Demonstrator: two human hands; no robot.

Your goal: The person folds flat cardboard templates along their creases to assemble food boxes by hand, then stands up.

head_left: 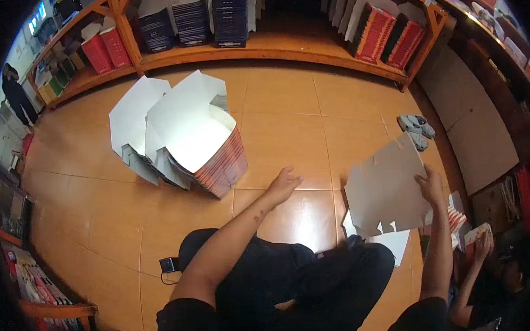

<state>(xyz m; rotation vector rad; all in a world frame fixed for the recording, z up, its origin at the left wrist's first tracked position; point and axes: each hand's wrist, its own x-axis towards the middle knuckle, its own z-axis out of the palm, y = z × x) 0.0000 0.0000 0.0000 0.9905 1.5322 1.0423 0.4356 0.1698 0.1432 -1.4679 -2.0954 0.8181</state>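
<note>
My right hand (431, 187) grips the right edge of a flat cardboard sheet (384, 185), its plain greyish side towards me and notches cut along its edges. Below that sheet, white card pieces (394, 242) lie by my knee. My left hand (283, 186) is held out over the floor with nothing in it, fingers slightly apart. Ahead and to its left stands a nested stack of folded card boxes (221, 165), white inside and red-orange outside. A second white stack (134, 122) leans behind it.
Wooden shelves (288, 47) at the back hold dark blue stacks (230, 19) and red stacks (373, 34). Grey clogs (417, 130) sit on the tiled floor (280, 113). Another person's hand (482, 246) is at lower right. A small black device (169, 265) lies left of my leg.
</note>
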